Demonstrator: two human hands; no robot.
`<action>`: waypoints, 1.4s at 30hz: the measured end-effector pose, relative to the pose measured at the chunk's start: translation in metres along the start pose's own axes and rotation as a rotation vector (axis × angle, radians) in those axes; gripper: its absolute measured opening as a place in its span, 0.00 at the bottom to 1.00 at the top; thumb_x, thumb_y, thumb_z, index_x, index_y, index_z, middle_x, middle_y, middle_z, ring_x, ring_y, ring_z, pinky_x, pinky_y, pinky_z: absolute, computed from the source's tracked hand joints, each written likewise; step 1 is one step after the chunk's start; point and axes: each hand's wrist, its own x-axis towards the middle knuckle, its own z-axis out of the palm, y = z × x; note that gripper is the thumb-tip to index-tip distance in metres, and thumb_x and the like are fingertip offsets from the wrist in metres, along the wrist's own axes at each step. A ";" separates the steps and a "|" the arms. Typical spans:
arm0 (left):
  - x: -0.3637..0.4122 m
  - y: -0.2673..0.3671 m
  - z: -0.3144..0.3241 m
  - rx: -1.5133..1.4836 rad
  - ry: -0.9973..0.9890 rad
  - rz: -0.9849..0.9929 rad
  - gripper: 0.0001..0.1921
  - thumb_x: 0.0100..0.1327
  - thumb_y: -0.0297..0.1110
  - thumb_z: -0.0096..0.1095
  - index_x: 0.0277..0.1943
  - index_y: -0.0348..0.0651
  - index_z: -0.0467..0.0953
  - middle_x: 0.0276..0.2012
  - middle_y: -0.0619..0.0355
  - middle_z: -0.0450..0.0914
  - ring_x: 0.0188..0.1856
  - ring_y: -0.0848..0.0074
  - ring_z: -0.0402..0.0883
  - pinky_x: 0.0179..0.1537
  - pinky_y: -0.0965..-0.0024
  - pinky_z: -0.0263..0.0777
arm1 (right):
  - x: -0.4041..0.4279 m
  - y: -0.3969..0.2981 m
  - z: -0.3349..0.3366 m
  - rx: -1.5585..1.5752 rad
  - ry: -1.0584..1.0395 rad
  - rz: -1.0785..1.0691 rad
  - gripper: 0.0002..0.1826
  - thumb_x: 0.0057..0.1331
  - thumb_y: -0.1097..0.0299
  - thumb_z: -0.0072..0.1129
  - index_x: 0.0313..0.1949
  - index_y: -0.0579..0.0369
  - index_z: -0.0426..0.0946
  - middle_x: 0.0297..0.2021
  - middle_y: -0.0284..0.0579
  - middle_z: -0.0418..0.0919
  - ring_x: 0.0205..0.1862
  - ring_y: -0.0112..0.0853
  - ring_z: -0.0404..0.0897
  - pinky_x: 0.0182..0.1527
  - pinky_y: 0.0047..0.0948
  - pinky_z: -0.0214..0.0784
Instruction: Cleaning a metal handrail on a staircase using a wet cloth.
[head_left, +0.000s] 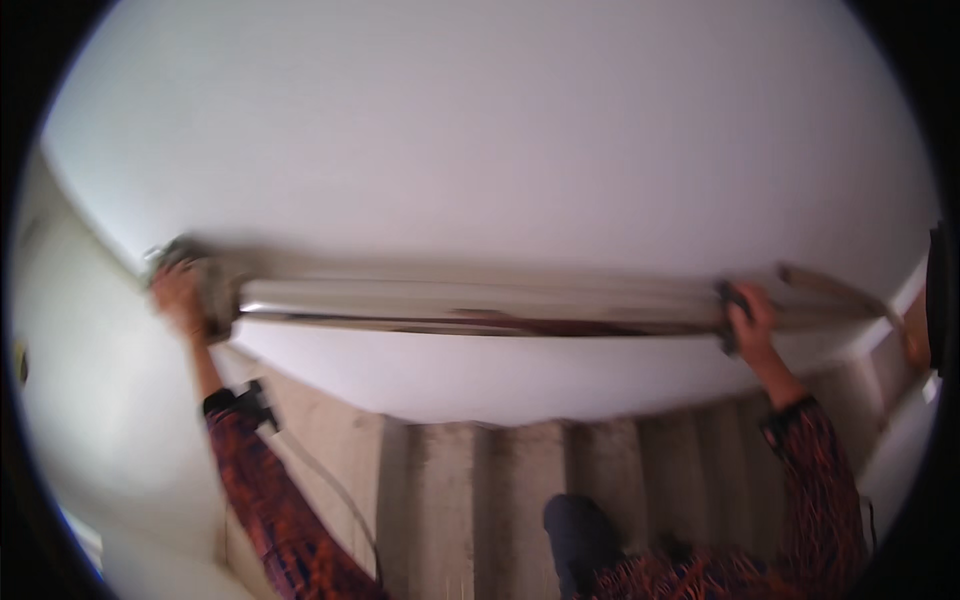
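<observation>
A long, shiny metal tube (480, 306) runs almost level in front of the white wall, above the stairs. At its left end my left hand (180, 296) grips a bunched greyish cloth-like bundle (220, 292), blurred, that wraps around the tube. Toward the right end, my right hand (756, 319) is closed on a small dark object (727, 315) lying against the tube; blur hides what it is. Both arms are spread wide. A black device (259, 405) sits at my left wrist, with a thin cable running down from it.
Concrete stairs (517, 487) descend below the tube, with my dark-clad leg (581, 540) over them. The white wall (525, 150) rises close behind. A bent pipe or rail (832, 289) shows at the right. Another pale wall (97, 375) stands at the left.
</observation>
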 end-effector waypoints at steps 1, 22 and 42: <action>0.021 -0.078 -0.034 -0.255 -0.026 -0.072 0.12 0.67 0.39 0.55 0.50 0.47 0.78 0.57 0.56 0.78 0.64 0.62 0.70 0.69 0.55 0.57 | 0.008 -0.021 0.010 0.138 0.007 0.084 0.15 0.59 0.71 0.61 0.45 0.61 0.77 0.42 0.53 0.80 0.44 0.48 0.78 0.50 0.42 0.70; 0.037 0.508 -0.196 -0.440 -0.279 0.103 0.14 0.59 0.45 0.61 0.47 0.54 0.81 0.50 0.71 0.80 0.61 0.73 0.71 0.63 0.47 0.47 | 0.033 -0.087 0.004 -0.125 -0.038 0.055 0.25 0.55 0.51 0.67 0.48 0.49 0.75 0.49 0.43 0.74 0.53 0.45 0.72 0.51 0.48 0.62; 0.054 0.534 -0.226 -0.507 -0.374 0.332 0.20 0.58 0.42 0.60 0.52 0.44 0.77 0.52 0.59 0.79 0.60 0.64 0.72 0.64 0.52 0.55 | -0.069 0.082 -0.107 -0.515 0.237 0.521 0.07 0.61 0.62 0.61 0.38 0.45 0.79 0.43 0.33 0.79 0.49 0.41 0.74 0.47 0.44 0.63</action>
